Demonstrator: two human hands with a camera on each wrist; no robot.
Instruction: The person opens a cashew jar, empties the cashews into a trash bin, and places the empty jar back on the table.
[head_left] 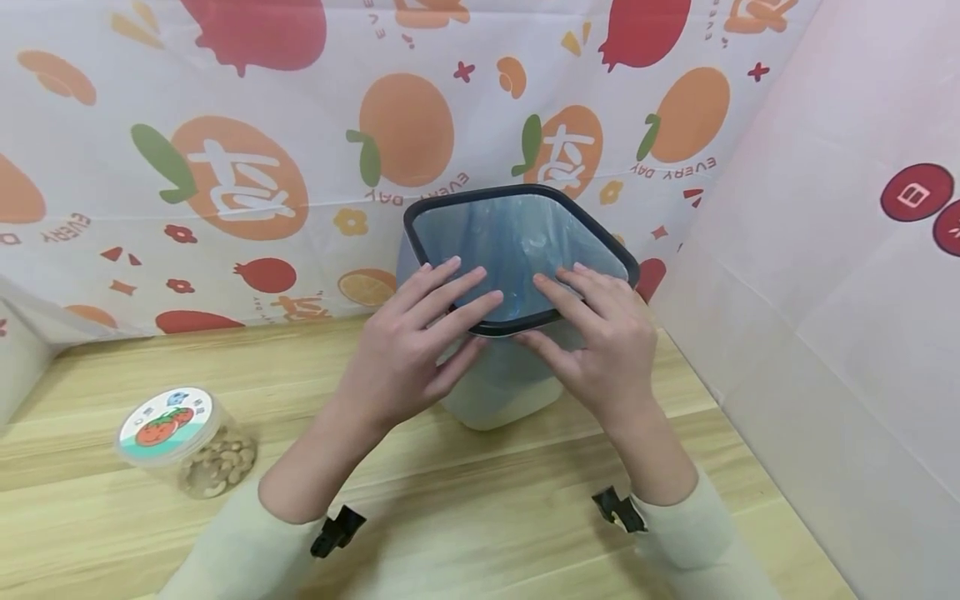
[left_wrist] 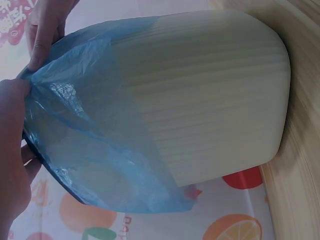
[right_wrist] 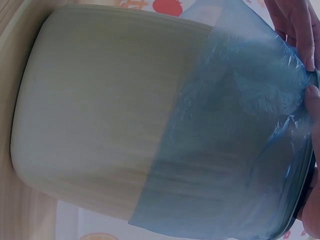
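Observation:
A pale trash can [head_left: 498,404] stands upright on the table, lined with a blue plastic bag [head_left: 517,242]. Around its mouth runs a black rim ring [head_left: 480,197]. My left hand [head_left: 405,337] grips the near-left part of the rim, fingers over the opening and thumb outside. On the near-right part my right hand [head_left: 611,337] holds the rim in the same way. Both wrist views show the bag's skirt [left_wrist: 90,130] hanging over the upper outside of the can, with the lower wall [right_wrist: 100,110] bare. The can's inner bottom is hidden.
On the left of the wooden table [head_left: 465,517] stands a clear jar [head_left: 217,462] of nuts with a printed lid [head_left: 167,423]. A fruit-patterned cloth [head_left: 322,158] rises close behind the can. A pale side panel [head_left: 825,317] stands at the right.

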